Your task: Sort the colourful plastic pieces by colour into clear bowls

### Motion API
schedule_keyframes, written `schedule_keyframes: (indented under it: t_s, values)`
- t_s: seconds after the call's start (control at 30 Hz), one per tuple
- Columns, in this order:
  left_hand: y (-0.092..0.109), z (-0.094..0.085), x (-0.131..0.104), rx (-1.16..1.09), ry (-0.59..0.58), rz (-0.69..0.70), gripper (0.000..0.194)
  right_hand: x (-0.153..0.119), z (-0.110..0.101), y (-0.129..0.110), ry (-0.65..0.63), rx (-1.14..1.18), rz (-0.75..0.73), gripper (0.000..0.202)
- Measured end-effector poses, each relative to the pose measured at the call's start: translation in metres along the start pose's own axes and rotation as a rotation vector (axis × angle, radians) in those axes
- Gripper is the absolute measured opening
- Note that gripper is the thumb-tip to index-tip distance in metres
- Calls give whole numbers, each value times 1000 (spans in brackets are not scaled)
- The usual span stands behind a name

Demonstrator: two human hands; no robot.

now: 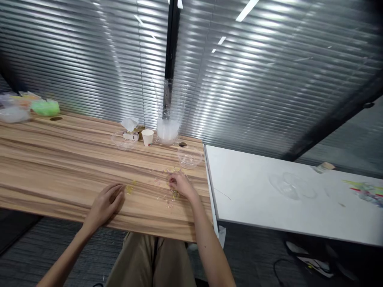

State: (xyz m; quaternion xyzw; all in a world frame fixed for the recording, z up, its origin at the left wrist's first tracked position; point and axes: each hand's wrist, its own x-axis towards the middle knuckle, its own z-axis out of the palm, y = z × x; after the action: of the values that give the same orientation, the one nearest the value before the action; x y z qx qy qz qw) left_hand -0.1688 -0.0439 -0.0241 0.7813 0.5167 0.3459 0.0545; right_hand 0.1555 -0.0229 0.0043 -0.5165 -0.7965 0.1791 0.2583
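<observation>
On the wooden table (72, 159), small yellow and pinkish pieces (169, 198) lie scattered around my right hand (180, 183). Its fingers are bent together low over them, and what they hold, if anything, is too small to name. A little pile of yellow pieces (129, 187) lies just right of my left hand (107, 203). That hand rests near the front edge with its fingers curled and the thumb side up; whether something is between the fingertips is hidden. Behind my right hand stands a clear plastic bowl (189, 158).
Toward the back are another clear bowl (124, 143), a tissue pack (131, 136), a paper cup (147, 137) and a clear bag with white contents (168, 131). Bagged green material (46, 107) lies far left. A white table (245, 175) adjoins at right, bearing clear lids (291, 186) and colourful strips (366, 192).
</observation>
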Motion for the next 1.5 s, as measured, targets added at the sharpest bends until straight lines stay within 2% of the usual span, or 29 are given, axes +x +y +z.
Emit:
schedule_keyframes:
  t_s: [0.27,0.53,0.9,1.17,1.37,1.5]
  values:
    - [1,3,2,4,-14,28,44,5,7,6,-20,126,-29,19]
    - [-1,2,3,-30,-38,-13,48,10,16,10,-6,215,8,12]
    - [-1,-3,4,-143,-4,-56,53,13,26,8,60,137,107,8]
    - [-7,-2,4,-155,-25,-40,50,13,22,4,47,101,150,10]
    - [-5,-5,7,-135,-37,-20,53,13,23,1,61,85,130,13]
    - [1,-9,3,-174,-1,-27,48,14,24,-5,102,77,84,13]
